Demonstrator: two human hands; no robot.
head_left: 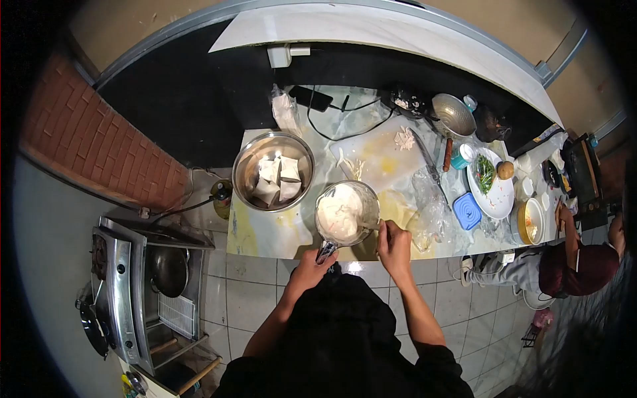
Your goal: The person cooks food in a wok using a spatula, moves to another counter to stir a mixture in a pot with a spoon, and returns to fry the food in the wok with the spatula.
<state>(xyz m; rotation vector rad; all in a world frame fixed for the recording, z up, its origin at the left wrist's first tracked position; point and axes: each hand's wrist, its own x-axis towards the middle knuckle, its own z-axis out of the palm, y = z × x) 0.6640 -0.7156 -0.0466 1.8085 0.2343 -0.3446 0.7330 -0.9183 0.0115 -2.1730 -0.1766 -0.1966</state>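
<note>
My left hand (310,270) is closed around the handle (326,251) of a saucepan at the table's front edge. Thick white batter (337,211) fills much of the saucepan (377,200). Over its right rim, my right hand (394,248) pinches the end of a utensil, perhaps a spoon (369,227), that reaches into the batter; its tip is hidden. Left of the saucepan stands a steel bowl (243,158) with several white blocks (289,168) that look like tofu. Behind it lies a white cutting board (381,159) with pale shreds (355,167) on it.
A knife (428,158) rests along the board's right side, near crumpled plastic bags (430,215). Further right are a blue lid (467,211), a plate of greens (494,196) and a tub (539,222). A co-worker (570,268) is at the far right. A stove (123,285) stands left.
</note>
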